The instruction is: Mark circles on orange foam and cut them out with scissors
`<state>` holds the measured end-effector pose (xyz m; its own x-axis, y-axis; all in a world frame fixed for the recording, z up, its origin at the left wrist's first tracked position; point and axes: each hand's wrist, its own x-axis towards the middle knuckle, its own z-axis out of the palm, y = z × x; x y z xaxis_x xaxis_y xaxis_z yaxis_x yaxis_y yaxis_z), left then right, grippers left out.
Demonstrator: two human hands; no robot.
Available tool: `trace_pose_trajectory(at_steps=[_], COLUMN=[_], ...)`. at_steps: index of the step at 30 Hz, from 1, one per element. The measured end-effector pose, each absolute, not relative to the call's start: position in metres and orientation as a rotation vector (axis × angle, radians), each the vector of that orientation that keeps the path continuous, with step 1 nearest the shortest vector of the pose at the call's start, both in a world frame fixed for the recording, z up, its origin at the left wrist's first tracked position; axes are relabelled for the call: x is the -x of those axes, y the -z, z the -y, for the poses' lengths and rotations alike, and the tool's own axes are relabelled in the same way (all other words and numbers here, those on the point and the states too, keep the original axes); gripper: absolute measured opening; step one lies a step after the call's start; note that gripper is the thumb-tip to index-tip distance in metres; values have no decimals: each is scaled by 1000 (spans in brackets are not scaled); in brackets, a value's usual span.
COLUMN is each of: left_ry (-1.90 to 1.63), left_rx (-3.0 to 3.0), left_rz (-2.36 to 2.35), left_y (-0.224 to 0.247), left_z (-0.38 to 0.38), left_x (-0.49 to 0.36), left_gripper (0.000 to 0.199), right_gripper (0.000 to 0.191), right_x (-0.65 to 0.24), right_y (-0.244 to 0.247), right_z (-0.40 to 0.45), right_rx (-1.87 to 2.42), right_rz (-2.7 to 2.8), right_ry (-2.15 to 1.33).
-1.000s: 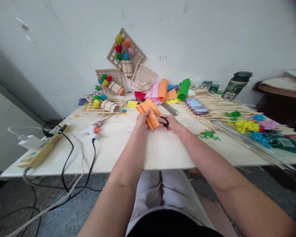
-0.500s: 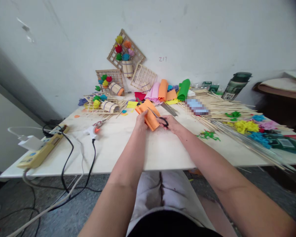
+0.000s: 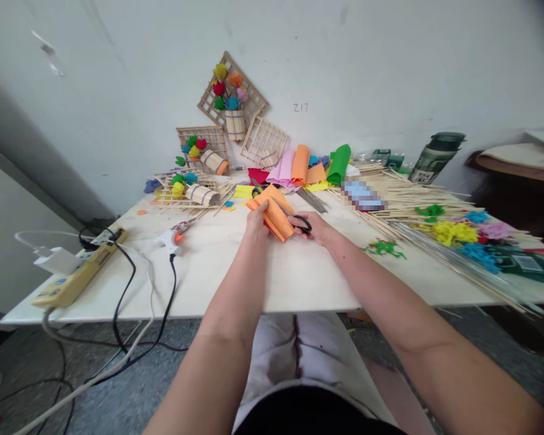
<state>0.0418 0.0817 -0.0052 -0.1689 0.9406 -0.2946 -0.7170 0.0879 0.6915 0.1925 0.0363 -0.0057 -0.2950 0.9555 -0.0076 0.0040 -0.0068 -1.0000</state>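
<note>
My left hand [image 3: 257, 220] is closed on a folded piece of orange crepe paper [image 3: 278, 225], thumb on top and the other fingers mostly hidden underneath. In my right hand [image 3: 316, 227] is a pair of scissors [image 3: 304, 225] with black handles. Their blades point left and lie across the upper side of the orange paper. Just behind the paper, a second pair of scissors with dark and yellow handles [image 3: 255, 191] rests on the table beside yellow paper strips [image 3: 243, 191]. Rolls of orange [image 3: 300, 165], pink [image 3: 281, 169] and green crepe paper [image 3: 339, 165] stand farther back.
Stick lattices with paper flowers [image 3: 233, 90] lean on the wall. At left are a glue gun [image 3: 168, 240] and a power strip [image 3: 79, 276] with trailing cables. Wooden sticks [image 3: 417, 196], a blurred phone [image 3: 363, 196], a bottle [image 3: 436, 158] and coloured scraps [image 3: 453, 232] lie right.
My left hand has shifted slightly left along the orange paper, whose left edge now spreads a little. The right hand and its scissors stay almost in place.
</note>
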Motion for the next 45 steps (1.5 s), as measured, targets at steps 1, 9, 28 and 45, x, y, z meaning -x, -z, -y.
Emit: trace_pose_trajectory(at_steps=[1, 9, 28, 45], left_ry=[-1507, -1434, -1454, -1417], left_rx=[-340, -419, -415, -527], left_rz=[-877, -830, -814, -797], left_y=[6, 6, 4, 8], left_z=[-82, -80, -78, -75], left_x=[-42, -46, -48, -51], left_gripper=[18, 20, 22, 15], right_gripper=[25, 33, 31, 39], right_x=[-193, -196, -191, -193], right_y=[6, 5, 10, 11], right_z=[-36, -36, -41, -41], right_rx=[1055, 1084, 1057, 1074], right_rz=[1422, 1380, 1351, 1357], right_ry=[-1434, -1449, -1358, -1359])
